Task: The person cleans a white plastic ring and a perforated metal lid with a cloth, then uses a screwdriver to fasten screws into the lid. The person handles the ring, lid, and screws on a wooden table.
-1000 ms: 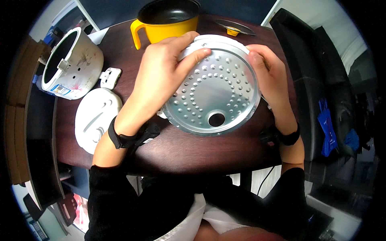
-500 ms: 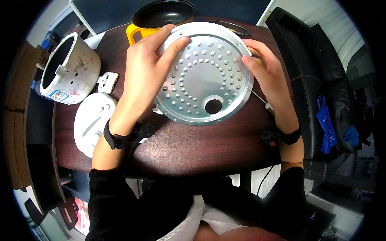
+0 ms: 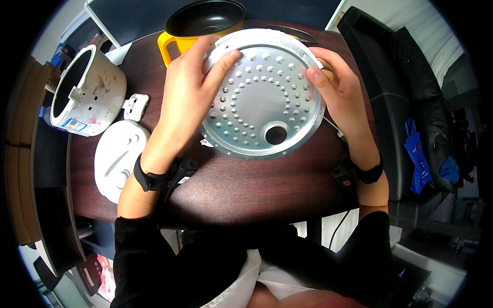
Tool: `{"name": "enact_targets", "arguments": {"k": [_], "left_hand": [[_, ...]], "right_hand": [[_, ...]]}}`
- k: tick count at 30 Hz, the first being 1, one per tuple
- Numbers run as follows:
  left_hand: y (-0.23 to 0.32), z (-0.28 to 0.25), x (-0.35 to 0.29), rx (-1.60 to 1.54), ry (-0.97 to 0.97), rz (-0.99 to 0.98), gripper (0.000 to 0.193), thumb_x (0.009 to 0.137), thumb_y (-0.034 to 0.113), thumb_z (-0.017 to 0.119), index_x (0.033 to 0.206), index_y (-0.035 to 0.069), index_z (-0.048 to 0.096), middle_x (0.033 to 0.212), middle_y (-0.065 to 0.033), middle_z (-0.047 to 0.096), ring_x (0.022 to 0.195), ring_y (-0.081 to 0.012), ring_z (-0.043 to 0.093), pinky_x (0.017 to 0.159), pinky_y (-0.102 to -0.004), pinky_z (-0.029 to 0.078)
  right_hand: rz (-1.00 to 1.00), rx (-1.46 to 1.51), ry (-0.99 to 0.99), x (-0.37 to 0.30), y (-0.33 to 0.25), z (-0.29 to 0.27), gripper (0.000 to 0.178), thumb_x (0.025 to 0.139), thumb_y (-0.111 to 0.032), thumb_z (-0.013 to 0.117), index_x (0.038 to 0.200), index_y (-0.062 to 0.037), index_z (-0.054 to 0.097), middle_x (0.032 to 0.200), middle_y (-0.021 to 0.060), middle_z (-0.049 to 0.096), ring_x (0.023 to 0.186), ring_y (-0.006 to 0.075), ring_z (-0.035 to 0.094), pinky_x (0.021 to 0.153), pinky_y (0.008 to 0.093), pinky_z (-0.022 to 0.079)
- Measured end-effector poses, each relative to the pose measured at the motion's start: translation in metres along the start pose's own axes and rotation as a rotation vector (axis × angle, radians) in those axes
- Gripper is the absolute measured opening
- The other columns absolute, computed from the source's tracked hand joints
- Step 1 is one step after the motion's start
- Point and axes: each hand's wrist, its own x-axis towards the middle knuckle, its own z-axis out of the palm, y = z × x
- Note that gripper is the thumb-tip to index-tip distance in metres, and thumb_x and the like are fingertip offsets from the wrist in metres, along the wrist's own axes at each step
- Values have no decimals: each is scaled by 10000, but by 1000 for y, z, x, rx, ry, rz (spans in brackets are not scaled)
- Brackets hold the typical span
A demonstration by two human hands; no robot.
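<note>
Between my two hands is a rice cooker lid (image 3: pixel 260 97), its dimpled metal inner face turned up toward me and a round hole near its lower edge. My left hand (image 3: pixel 197 77) grips the upper left rim, thumb lying on the metal and fingers hidden behind. At the upper right rim my right hand (image 3: pixel 336 84) is closed, thumb on the face and fingers curled behind the edge. To the left stands the white rice cooker body (image 3: pixel 97 92) with a flower print, tilted in view and open on top. A white oval cover (image 3: pixel 119 159) lies in front of it.
Beside the body sits a small white plastic part (image 3: pixel 136 107). A yellow pot (image 3: pixel 205 23) with a black inside stands at the back, next to a dark-rimmed lid (image 3: pixel 295 34). Right of the table (image 3: pixel 257 192) is a black sofa (image 3: pixel 390 102) with a blue bag (image 3: pixel 417 156).
The lid has turned very slightly in my hands, its hole shifting a little to the right. Both hands keep their hold. The background has shifted slightly.
</note>
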Motion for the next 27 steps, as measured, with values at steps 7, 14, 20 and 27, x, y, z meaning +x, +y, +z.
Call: {"name": "enact_targets", "arguments": {"k": [7, 14, 20, 27], "left_hand": [[1, 1, -1, 55, -7, -21, 365, 886, 324, 643, 1007, -19, 605, 711, -150, 645, 609, -208, 645, 562, -303, 485], [-8, -1, -1, 72, -154, -108, 383, 883, 313, 641, 967, -58, 600, 695, -165, 627, 618, -230, 636, 584, -317, 483], [-9, -4, 0, 58, -141, -55, 385, 871, 313, 656, 968, -57, 609, 726, -190, 654, 651, -254, 673, 606, -328, 512], [-10, 1, -1, 107, -43, 30, 407, 858, 343, 668, 967, -46, 614, 724, -179, 660, 650, -269, 674, 604, -332, 517]], "right_hand": [[29, -33, -1, -2, -1, 1, 345, 943, -184, 568, 1212, 23, 506, 983, 120, 656, 819, 98, 633, 667, 206, 503], [194, -77, -47, -3, 3, 0, 339, 933, -165, 574, 1216, 9, 509, 1065, 129, 634, 937, 132, 624, 788, 241, 505], [171, -128, -61, -4, 4, 2, 338, 929, -178, 572, 1202, 10, 505, 1102, 175, 626, 959, 211, 645, 777, 294, 524], [155, -168, -35, -4, 7, 3, 322, 937, -191, 566, 1184, 9, 511, 1065, 164, 641, 917, 212, 661, 753, 297, 533]]}}
